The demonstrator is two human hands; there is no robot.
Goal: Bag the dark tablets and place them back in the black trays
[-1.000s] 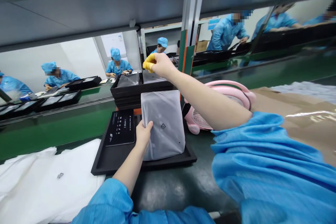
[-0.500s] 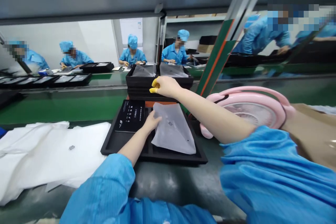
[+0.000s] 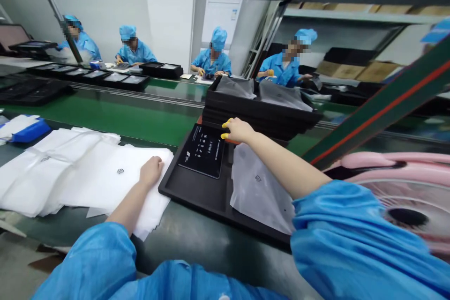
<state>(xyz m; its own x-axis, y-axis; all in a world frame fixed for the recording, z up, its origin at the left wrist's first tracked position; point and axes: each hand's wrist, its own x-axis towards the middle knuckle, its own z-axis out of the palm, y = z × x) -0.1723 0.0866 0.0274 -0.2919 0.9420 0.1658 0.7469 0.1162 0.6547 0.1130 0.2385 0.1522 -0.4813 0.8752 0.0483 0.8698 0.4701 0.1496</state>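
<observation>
My left hand (image 3: pixel 151 172) rests over the right end of a stack of white plastic bags (image 3: pixel 101 176), its fingers curled. Whether a bag is between them is hidden. Bare except for yellow finger covers, my right hand (image 3: pixel 239 130) hovers by the top right corner of a flat black tablet-like panel (image 3: pixel 203 150) with white print. Its thumb and finger are apart, with nothing between them. The panel lies in the left part of a black tray (image 3: pixel 200 199). In the tray's right part is a frosted plastic bag (image 3: pixel 258 187), partly behind my right forearm.
Stacked black trays (image 3: pixel 239 111) with bagged items stand behind the tray. A pink fan (image 3: pixel 404 187) is at the right, below a slanted green post (image 3: pixel 379 108). A blue container (image 3: pixel 30 129) sits at left. Several co-workers in blue sit across the green conveyor belt (image 3: pixel 140 115).
My left hand has left the frosted bag in the tray and moved left onto the white bags. My right hand has come lower, nearer the panel. The view has turned left.
</observation>
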